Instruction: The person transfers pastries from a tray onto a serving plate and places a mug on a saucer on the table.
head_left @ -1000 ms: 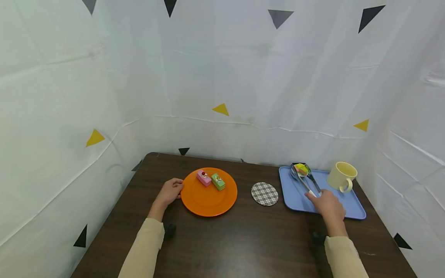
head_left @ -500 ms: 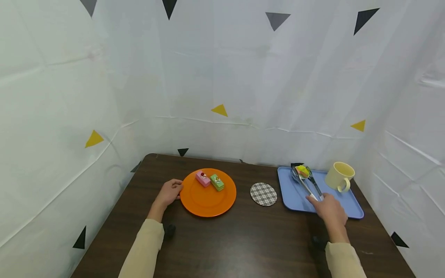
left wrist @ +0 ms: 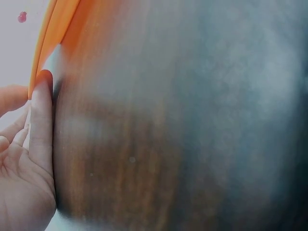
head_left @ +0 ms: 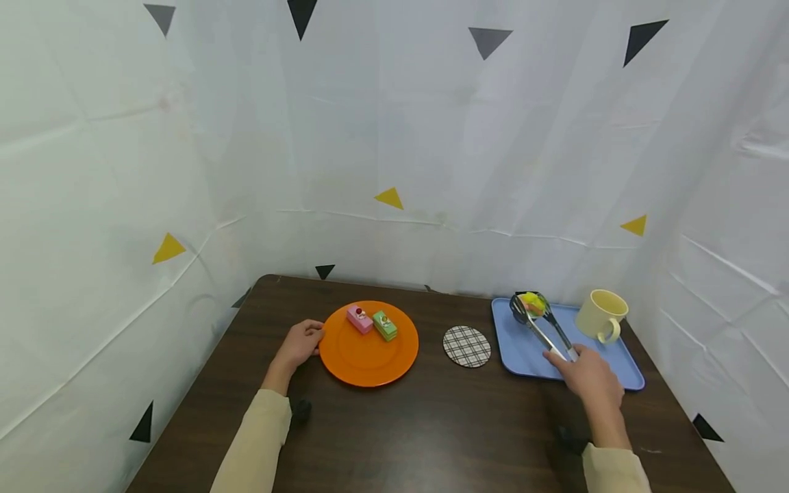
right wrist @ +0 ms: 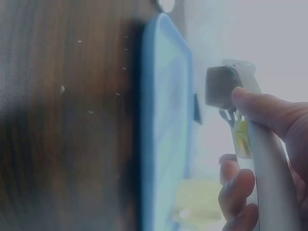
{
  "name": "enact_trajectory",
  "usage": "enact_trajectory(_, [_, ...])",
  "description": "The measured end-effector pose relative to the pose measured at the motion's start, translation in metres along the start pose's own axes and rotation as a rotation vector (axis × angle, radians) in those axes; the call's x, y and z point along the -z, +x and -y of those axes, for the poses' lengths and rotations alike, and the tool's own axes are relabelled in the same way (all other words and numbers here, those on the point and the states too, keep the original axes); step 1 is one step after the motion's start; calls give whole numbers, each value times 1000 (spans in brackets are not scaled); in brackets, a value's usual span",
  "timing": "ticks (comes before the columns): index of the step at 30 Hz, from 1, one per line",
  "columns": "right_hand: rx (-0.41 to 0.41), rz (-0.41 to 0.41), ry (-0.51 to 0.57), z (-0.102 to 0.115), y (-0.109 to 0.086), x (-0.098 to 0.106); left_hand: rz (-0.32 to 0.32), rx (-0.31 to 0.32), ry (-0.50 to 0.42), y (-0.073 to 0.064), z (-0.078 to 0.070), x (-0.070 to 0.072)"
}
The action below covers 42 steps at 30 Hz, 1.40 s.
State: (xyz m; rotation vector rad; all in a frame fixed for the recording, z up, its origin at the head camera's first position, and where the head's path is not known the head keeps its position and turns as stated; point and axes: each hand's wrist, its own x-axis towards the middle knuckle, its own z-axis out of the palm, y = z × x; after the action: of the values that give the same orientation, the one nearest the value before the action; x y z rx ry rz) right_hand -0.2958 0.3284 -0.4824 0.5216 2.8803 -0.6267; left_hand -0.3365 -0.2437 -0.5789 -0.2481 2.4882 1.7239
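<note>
My right hand [head_left: 593, 380] grips a pair of tongs [head_left: 542, 335] by the handles, thumb on one arm and fingers on the other. Their dark, slotted heads stand on either side of a yellow and pink toy food piece [head_left: 532, 303] over the far left part of the blue tray [head_left: 524, 359]. Whether they squeeze it I cannot tell. In the left wrist view, the left hand [left wrist: 29, 178] pinches the rim of an orange plate [left wrist: 43, 45], thumb on top and a finger underneath. On that plate lie a pink toy cake [head_left: 359, 319] and a green one [head_left: 385, 326].
A pale yellow mug [head_left: 601, 316] stands at the tray's right, its handle facing the near side. Between plate and tray lies a round checked coaster [head_left: 466, 346]. White sheeting [head_left: 431, 137] rises behind the dark wooden table [head_left: 431, 438] and on both sides.
The right hand has drawn back slightly towards the near right with the tongs, and their heads look a little higher. The left hand and plate have stayed put.
</note>
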Motion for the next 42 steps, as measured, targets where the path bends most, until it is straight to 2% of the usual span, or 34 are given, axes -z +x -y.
enact_trajectory(6, [34,-23,-21,7,-12,8,-1,3,-12,2,-1,0])
enact_trajectory(16, [64,-11,-29,19,-33,14,3,14,5,-2,-2,0])
enact_trajectory(23, [98,-13,-14,27,-42,6,0,9,0,-3,-3,0])
enact_trajectory(31, [113,29,8,35,-47,-10,5,16,14,-3,-1,0])
enact_trajectory(42, [151,21,17,55,-52,-33,1,8,8,2,0,1])
